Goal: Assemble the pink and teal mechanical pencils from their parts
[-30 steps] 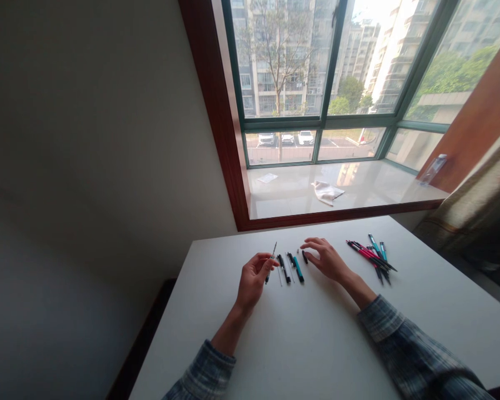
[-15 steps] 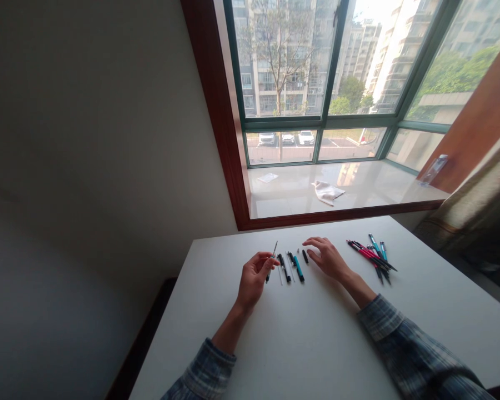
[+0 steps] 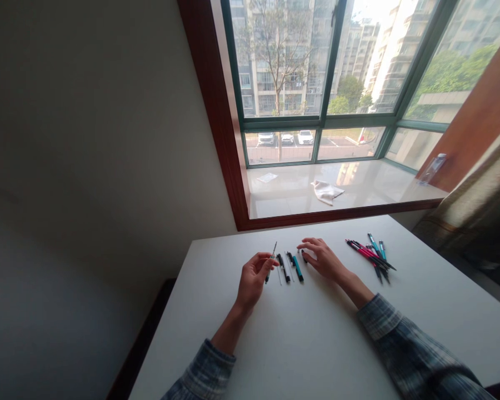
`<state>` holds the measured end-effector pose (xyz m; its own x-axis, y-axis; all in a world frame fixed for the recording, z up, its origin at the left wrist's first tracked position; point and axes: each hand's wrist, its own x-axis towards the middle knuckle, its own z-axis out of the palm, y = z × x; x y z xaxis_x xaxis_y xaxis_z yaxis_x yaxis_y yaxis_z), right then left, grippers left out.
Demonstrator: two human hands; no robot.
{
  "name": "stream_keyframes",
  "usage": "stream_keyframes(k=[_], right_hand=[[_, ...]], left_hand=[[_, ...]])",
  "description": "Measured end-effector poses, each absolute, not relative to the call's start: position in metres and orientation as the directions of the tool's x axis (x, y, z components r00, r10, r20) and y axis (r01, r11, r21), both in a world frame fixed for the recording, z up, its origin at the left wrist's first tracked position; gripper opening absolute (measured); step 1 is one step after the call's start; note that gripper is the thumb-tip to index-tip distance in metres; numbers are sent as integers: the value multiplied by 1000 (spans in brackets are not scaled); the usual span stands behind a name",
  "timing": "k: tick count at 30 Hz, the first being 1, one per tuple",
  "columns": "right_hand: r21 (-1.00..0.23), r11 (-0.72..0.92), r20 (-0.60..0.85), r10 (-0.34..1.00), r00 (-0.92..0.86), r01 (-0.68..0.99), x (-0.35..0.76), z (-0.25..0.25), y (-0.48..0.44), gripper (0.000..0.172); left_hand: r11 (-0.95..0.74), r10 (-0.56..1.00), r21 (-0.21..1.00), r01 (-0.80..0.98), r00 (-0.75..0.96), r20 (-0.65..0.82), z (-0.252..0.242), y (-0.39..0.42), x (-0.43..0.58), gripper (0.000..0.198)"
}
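Observation:
My left hand (image 3: 251, 281) is closed in a pinch on a partly dismantled pen (image 3: 274, 249), whose thin tip points up and away and whose dark end shows below the fingers. Just to its right lie a black pen barrel (image 3: 286, 275), thin pale refills (image 3: 280, 274) and a teal pen barrel (image 3: 298, 269). My right hand (image 3: 325, 261) hovers low with fingers apart, over a short black pen part (image 3: 304, 256). The fingers partly cover that piece, and I see no hold on it.
A pile of pink, black and teal pens (image 3: 370, 254) lies on the white table (image 3: 300, 339) to the right. Beyond the table's far edge is a window sill (image 3: 283, 203) with a white cloth (image 3: 327, 192) and a clear bottle (image 3: 433, 169). A wall (image 3: 108, 166) rises at left.
My right hand has moved slightly left, bringing its fingers over the short black pen part. My left hand keeps its pinch on the pen, nearly still.

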<state>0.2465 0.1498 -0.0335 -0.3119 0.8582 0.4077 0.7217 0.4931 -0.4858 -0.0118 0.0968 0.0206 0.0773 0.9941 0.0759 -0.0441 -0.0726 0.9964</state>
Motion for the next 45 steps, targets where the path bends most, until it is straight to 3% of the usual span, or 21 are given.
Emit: stream_keyframes(k=[45], right_hand=[[-493, 502, 433, 850, -299, 711, 246, -27, 146, 20]], left_hand=[[-82, 993, 996, -36, 85, 85, 21, 97, -12, 33]])
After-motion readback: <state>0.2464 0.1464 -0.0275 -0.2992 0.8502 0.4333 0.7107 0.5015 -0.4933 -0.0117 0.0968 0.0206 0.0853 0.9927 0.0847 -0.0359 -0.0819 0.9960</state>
